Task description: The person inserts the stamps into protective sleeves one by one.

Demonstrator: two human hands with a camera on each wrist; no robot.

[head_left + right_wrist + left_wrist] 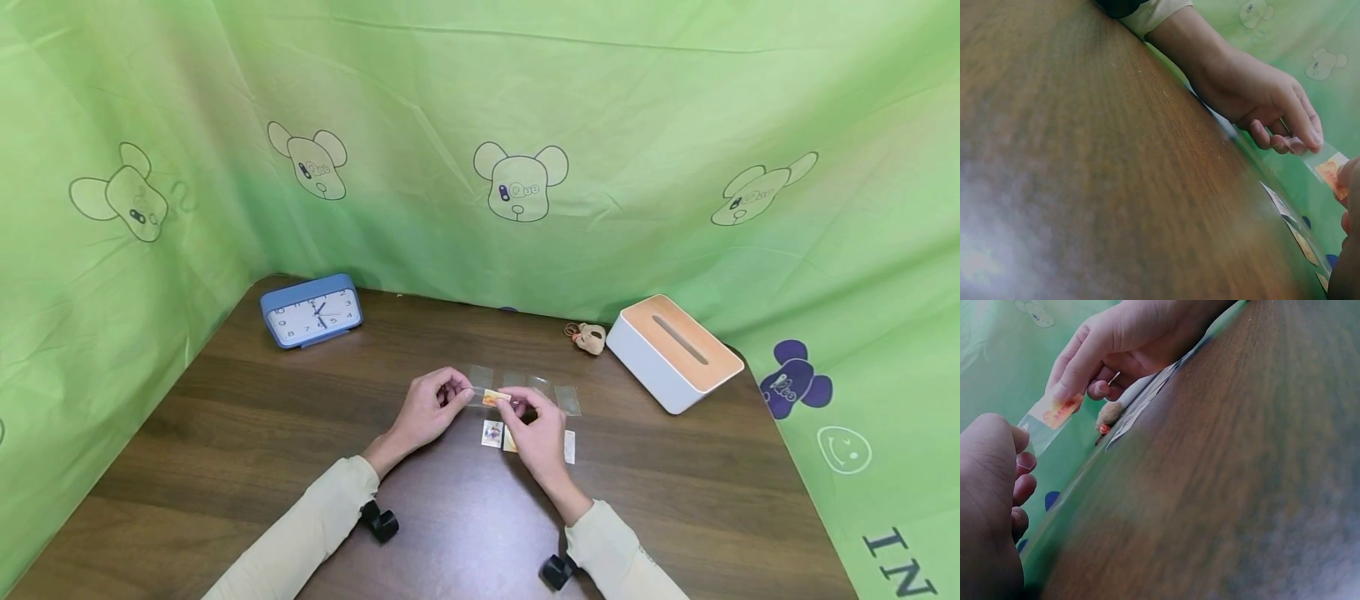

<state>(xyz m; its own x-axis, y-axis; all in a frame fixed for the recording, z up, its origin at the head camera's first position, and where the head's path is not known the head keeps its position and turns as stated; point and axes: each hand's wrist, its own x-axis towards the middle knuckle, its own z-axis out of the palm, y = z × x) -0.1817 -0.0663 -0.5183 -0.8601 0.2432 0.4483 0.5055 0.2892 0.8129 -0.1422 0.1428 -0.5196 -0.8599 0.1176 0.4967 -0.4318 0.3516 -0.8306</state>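
My left hand (435,406) pinches one end of a small clear plastic sleeve (1040,436) between thumb and forefinger. My right hand (536,427) pinches an orange and yellow stamp (495,398) at the sleeve's other end. In the left wrist view the stamp overlaps the sleeve; I cannot tell how far it lies inside. A stamp with a dark figure (492,433) lies on the table just below the hands. Beside it a yellowish stamp (511,442) is partly hidden by my right hand, and a pale one (570,447) shows past the wrist.
More clear sleeves (567,401) lie in a row on the wooden table (420,525) behind the hands. At the back left stands a blue clock (315,312). A white tissue box (652,371) with a wooden lid and a small tan pouch (590,337) are back right.
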